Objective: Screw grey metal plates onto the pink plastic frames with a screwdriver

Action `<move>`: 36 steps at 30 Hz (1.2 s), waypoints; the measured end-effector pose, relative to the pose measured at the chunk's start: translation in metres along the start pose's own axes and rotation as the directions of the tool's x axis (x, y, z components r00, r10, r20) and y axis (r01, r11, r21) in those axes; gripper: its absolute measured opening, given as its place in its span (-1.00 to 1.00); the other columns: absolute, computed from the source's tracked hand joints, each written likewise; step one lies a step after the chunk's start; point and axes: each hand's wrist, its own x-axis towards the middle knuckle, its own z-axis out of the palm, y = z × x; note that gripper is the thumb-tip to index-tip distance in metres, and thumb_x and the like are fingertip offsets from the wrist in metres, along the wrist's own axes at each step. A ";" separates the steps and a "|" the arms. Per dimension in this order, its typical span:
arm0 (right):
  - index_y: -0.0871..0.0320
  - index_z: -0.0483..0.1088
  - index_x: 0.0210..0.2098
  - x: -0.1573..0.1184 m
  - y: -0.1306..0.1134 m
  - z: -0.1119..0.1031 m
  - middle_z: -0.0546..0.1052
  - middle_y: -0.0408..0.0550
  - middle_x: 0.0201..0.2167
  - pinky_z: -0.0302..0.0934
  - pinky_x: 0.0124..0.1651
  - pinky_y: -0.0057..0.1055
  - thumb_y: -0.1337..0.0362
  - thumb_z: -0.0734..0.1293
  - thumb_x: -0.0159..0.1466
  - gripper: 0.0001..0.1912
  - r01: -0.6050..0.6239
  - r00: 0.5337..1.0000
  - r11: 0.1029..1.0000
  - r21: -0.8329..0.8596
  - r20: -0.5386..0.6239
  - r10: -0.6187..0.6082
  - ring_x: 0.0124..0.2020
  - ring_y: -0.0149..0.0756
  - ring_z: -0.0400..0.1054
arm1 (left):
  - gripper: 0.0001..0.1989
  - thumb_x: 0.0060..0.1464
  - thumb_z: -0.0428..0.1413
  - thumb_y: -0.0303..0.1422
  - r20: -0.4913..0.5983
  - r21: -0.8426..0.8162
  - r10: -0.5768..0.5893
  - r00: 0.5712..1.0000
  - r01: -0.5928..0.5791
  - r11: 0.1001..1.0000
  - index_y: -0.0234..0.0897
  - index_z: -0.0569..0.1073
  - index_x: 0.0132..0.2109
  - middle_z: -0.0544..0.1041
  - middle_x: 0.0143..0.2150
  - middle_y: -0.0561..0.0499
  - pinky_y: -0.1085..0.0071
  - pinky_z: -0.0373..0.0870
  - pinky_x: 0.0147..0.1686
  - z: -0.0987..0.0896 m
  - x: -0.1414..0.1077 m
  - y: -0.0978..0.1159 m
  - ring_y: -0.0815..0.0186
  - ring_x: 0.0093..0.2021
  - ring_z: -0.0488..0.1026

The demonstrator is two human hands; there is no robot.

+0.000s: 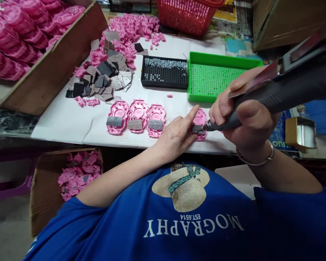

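My right hand (247, 112) is wrapped round a dark grey electric screwdriver (274, 90). The driver's bit meets a grey plate (198, 129) lying across a pink plastic shell (200, 116). With index finger and thumb at that shell's left side, my left hand (176, 136) grips it against the table; part of the shell is hidden. To the left of this hand, three more pink shells stand in a row: one at the far left (119, 108), a middle one (138, 108) and a near one (155, 112). Each has a grey plate across its lower half.
A black tray (164, 86) of screws adjoins a green perforated tray (220, 56). Loose plates (103, 81) and small pink parts (133, 29) are heaped at back left. A cardboard box (57, 54) holds pink shells; another box (43, 188) sits below. A red basket (188, 16) stands behind.
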 end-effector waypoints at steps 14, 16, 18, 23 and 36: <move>-0.06 0.40 -0.42 -0.002 0.004 -0.002 0.33 -0.22 -0.56 0.20 -0.57 -0.27 0.12 0.49 0.05 -0.80 0.065 0.991 0.998 -0.012 0.119 -0.063 -0.63 -0.32 0.24 | -0.30 0.26 0.06 -0.38 -0.015 0.057 0.049 0.999 -0.048 0.997 -0.27 -0.08 0.43 0.48 -0.17 -0.05 0.33 0.39 -0.14 0.001 0.000 -0.001 0.27 -0.19 0.40; -0.04 0.35 -0.46 0.000 0.005 0.000 0.32 -0.25 -0.61 0.17 -0.60 -0.31 0.13 0.48 0.07 -0.79 0.067 0.987 0.998 0.003 0.143 -0.066 -0.67 -0.36 0.20 | -0.31 0.27 0.05 -0.39 -0.020 0.065 0.059 0.998 -0.058 0.996 -0.28 -0.08 0.42 0.48 -0.16 -0.06 0.33 0.38 -0.14 0.002 -0.001 -0.002 0.25 -0.18 0.40; -0.03 0.35 -0.44 0.002 0.006 0.000 0.31 -0.27 -0.63 0.12 -0.64 -0.35 0.11 0.48 0.07 -0.78 0.044 0.989 0.999 0.017 0.144 -0.046 -0.70 -0.40 0.16 | -0.28 0.27 0.06 -0.38 -0.016 0.065 0.056 0.998 -0.055 0.996 -0.29 -0.11 0.43 0.49 -0.16 -0.07 0.33 0.38 -0.14 0.003 0.000 -0.003 0.25 -0.16 0.41; -0.04 0.42 -0.35 0.018 -0.006 -0.002 0.28 -0.30 -0.66 0.02 -0.68 -0.39 0.05 0.46 0.01 -0.75 0.031 0.998 0.998 0.052 0.045 -0.033 -0.74 -0.43 0.08 | -0.22 0.25 0.11 -0.37 0.007 0.065 0.031 0.999 -0.031 0.997 -0.23 -0.16 0.44 0.51 -0.12 -0.06 0.30 0.41 -0.12 0.002 0.000 -0.002 0.24 -0.16 0.41; -0.18 0.41 -0.30 0.083 0.029 -0.059 0.47 -0.33 -0.48 0.14 -0.53 -0.33 0.09 0.45 0.11 -0.82 0.214 0.928 0.962 -0.167 -0.273 -0.254 -0.62 -0.42 0.13 | -0.77 0.31 0.03 -0.41 0.089 0.301 0.275 0.957 -0.289 0.909 -0.41 0.39 0.06 0.52 -0.03 -0.23 0.24 0.53 -0.19 -0.005 -0.002 0.009 0.20 -0.16 0.47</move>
